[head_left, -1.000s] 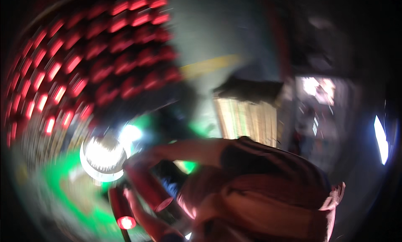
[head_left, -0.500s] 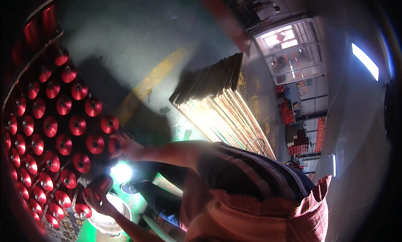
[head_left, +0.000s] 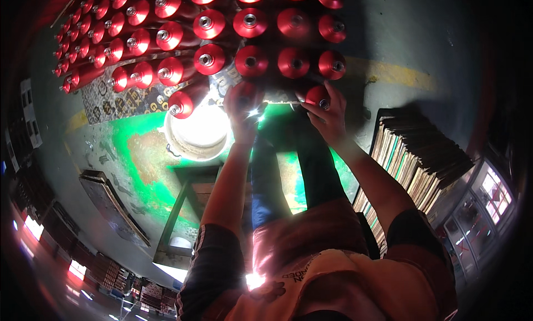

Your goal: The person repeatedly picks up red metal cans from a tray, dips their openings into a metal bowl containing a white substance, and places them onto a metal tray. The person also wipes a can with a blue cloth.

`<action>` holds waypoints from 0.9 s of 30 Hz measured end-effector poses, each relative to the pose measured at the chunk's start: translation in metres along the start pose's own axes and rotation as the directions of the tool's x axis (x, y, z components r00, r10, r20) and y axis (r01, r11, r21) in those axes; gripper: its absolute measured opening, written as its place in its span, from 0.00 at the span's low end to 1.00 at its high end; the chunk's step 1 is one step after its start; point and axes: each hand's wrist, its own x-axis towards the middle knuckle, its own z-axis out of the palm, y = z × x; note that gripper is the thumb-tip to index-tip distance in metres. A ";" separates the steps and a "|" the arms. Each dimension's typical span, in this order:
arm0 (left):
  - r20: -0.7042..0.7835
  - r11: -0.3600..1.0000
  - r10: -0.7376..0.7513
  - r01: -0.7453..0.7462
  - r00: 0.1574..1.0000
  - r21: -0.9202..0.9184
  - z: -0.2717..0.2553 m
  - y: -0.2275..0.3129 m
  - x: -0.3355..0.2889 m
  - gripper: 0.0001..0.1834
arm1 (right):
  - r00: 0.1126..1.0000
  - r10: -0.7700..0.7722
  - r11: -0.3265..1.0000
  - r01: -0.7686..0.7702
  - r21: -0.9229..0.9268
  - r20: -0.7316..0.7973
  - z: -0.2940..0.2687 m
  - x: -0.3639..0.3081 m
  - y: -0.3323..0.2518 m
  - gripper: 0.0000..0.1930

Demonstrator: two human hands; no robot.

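Observation:
Red metal cylinders with shouldered tops and bare silver necks, like fire extinguisher bodies, stand upright in close rows ahead of me; one row includes a red cylinder (head_left: 251, 61). At the near edge my left hand (head_left: 241, 123) is closed around a dark red cylinder (head_left: 245, 92), its fingers partly lost in shadow and glare. My right hand (head_left: 331, 119) curls around the side of another red cylinder (head_left: 316, 95) at the near right corner, thumb and fingers against it. Left of my left hand, a lone red cylinder (head_left: 181, 105) stands beside a white bucket (head_left: 206, 151).
A thick stack of boards (head_left: 425, 149) stands on the floor to my right. To my left are a small wooden stand (head_left: 172, 229) and a few flat boards (head_left: 114, 206). Printed sheeting (head_left: 127, 102) lies under the cylinders. Strong glare covers the bucket's inside.
My view has swung round, so the cylinders now lie straight ahead instead of at the left. Both hands remain at cylinders along the near edge.

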 end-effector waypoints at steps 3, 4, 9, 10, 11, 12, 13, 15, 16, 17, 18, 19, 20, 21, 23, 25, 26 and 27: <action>0.110 0.992 -0.126 0.129 0.986 -0.015 0.002 0.000 -0.005 0.24 | 0.998 -0.061 0.997 0.060 0.047 0.017 -0.011 0.001 -0.004 0.21; 0.143 0.998 -0.064 0.063 0.988 0.018 -0.003 -0.002 -0.009 0.21 | 0.996 -0.071 0.996 0.069 0.054 0.049 -0.015 0.003 -0.003 0.21; 0.048 0.967 -0.246 0.248 0.968 -0.055 -0.065 -0.019 -0.022 0.24 | 0.991 0.087 0.994 -0.093 -0.062 -0.098 -0.033 0.031 0.021 0.24; 0.012 0.923 -0.384 0.384 0.923 0.017 -0.078 -0.024 -0.019 0.25 | 0.990 0.091 0.991 -0.100 -0.085 -0.106 -0.033 0.041 0.029 0.24; -0.084 0.925 -0.374 0.378 0.924 0.029 -0.092 -0.032 -0.016 0.27 | 0.995 0.044 0.995 -0.052 -0.087 -0.087 -0.030 0.049 0.035 0.25; -0.225 0.947 -0.243 0.281 0.944 0.156 -0.101 -0.043 -0.010 0.29 | 0.998 -0.002 0.996 -0.003 -0.088 -0.067 -0.025 0.058 0.042 0.26; -0.207 0.914 -0.166 0.229 0.964 0.334 -0.111 -0.055 -0.003 0.30 | 0.998 -0.036 0.997 0.031 -0.075 -0.059 -0.019 0.064 0.048 0.26; -0.152 0.869 -0.115 0.173 0.982 0.464 -0.116 -0.079 0.015 0.31 | 0.999 -0.023 0.999 0.021 -0.050 -0.033 -0.003 0.073 0.055 0.26; -0.139 0.900 -0.103 0.151 0.985 0.408 -0.112 -0.090 0.022 0.32 | 1.000 -0.012 0.998 0.012 -0.054 -0.010 0.004 0.076 0.059 0.26; -0.135 0.916 -0.092 0.137 0.987 0.376 -0.107 -0.098 0.028 0.31 | 0.999 -0.006 0.998 0.003 -0.067 -0.039 0.010 0.079 0.062 0.24; -0.105 0.927 -0.082 0.114 0.991 0.356 -0.103 -0.106 0.033 0.30 | 0.999 0.001 0.999 -0.003 -0.051 -0.050 0.013 0.081 0.065 0.24; -0.112 0.929 -0.069 0.105 0.991 0.354 -0.099 -0.110 0.035 0.28 | 0.998 0.003 0.999 -0.005 -0.044 -0.057 0.013 0.083 0.069 0.24; -0.089 0.946 -0.086 0.110 0.992 0.304 -0.097 -0.113 0.037 0.27 | 0.998 -0.012 0.999 0.010 -0.038 -0.069 0.010 0.083 0.071 0.24; -0.085 0.932 -0.074 0.100 0.994 0.347 -0.096 -0.114 0.036 0.27 | 0.997 -0.039 0.998 0.035 -0.061 -0.072 0.004 0.086 0.075 0.25; -0.075 0.917 -0.017 0.045 0.997 0.397 -0.100 -0.112 0.033 0.28 | 0.997 0.019 0.999 -0.022 -0.045 -0.075 -0.017 0.083 0.081 0.25; 0.021 0.942 -0.014 0.006 1.000 0.337 -0.108 -0.110 0.029 0.24 | 0.995 0.026 0.995 -0.034 -0.089 -0.095 -0.045 0.074 0.085 0.26; 0.074 0.930 -0.070 0.038 0.995 0.366 -0.111 -0.109 0.027 0.26 | 0.996 0.033 0.994 -0.042 -0.096 -0.088 -0.061 0.065 0.084 0.26; 0.082 0.921 -0.035 0.000 0.996 0.389 -0.113 -0.110 0.027 0.26 | 0.996 0.041 0.993 -0.049 -0.103 -0.081 -0.078 0.055 0.083 0.25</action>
